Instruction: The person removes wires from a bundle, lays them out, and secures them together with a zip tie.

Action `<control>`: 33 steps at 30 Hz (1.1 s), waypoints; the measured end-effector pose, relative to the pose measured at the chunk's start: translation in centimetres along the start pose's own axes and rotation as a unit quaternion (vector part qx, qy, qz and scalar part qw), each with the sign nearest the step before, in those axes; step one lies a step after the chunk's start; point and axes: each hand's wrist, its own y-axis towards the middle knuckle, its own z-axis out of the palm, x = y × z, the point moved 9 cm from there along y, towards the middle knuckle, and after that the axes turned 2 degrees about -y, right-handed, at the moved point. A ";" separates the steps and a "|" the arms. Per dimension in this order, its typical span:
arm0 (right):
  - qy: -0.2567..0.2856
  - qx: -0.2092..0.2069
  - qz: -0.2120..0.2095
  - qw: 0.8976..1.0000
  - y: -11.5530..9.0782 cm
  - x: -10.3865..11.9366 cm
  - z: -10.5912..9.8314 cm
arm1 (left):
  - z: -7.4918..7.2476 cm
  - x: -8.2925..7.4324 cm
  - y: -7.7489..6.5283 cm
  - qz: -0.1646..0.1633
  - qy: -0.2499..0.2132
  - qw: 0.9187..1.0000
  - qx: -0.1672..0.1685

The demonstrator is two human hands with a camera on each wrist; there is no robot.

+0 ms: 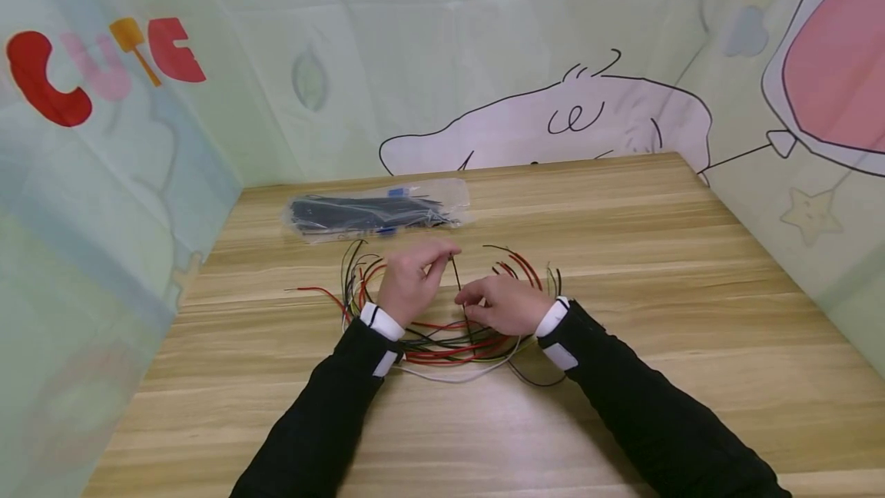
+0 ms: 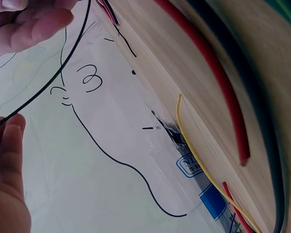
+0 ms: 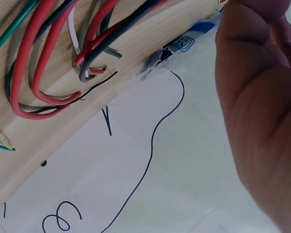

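Observation:
A thin black strip, which looks like a cable tie [image 1: 457, 275], slants down over a bundle of coloured wires [image 1: 442, 352] on the table. My left hand [image 1: 411, 279] pinches its upper end between thumb and fingertips; the left wrist view shows the strip bowing away from that hand [image 2: 9, 179]. Close beside the strip's middle is my right hand [image 1: 508, 303], thumb and forefinger parted. From the left wrist, its fingertips [image 2: 58, 22] appear just short of the strip. The right wrist view has only part of this hand [image 3: 257, 97], with the strip out of sight.
Behind the hands lies a clear plastic bag [image 1: 373, 212] of black strips. Loose wire ends fan out on both sides, with a red one [image 1: 318, 290] reaching left and others [image 1: 522, 263] curving up at the right. Printed cloth walls [image 1: 415, 60] border the wooden table [image 1: 622, 229].

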 end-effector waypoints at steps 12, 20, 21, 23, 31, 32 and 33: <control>-0.010 0.022 -0.079 0.997 -1.9 2.5 -0.1 | 2.1 0.2 -0.7 -0.019 -0.015 0.995 0.100; -0.067 0.078 -0.141 0.985 -4.5 4.0 2.3 | 3.0 0.1 -0.8 -0.019 -0.019 0.989 0.149; -0.082 0.075 -0.143 0.983 -4.7 4.2 2.6 | 3.1 0.0 -0.8 -0.020 -0.018 0.988 0.155; -0.109 0.066 -0.146 0.981 -4.9 4.4 3.1 | 3.3 0.0 -0.9 -0.024 -0.014 0.986 0.166; -0.172 0.040 -0.139 0.974 -4.6 4.4 4.5 | 3.9 0.1 -1.1 -0.031 0.012 0.980 0.198; -0.176 0.040 -0.142 0.973 -4.6 4.4 4.6 | 4.0 0.1 -1.1 -0.030 0.015 0.979 0.202; -0.178 0.039 -0.146 0.972 -4.6 4.5 4.6 | 4.0 0.1 -1.1 -0.031 0.018 0.978 0.205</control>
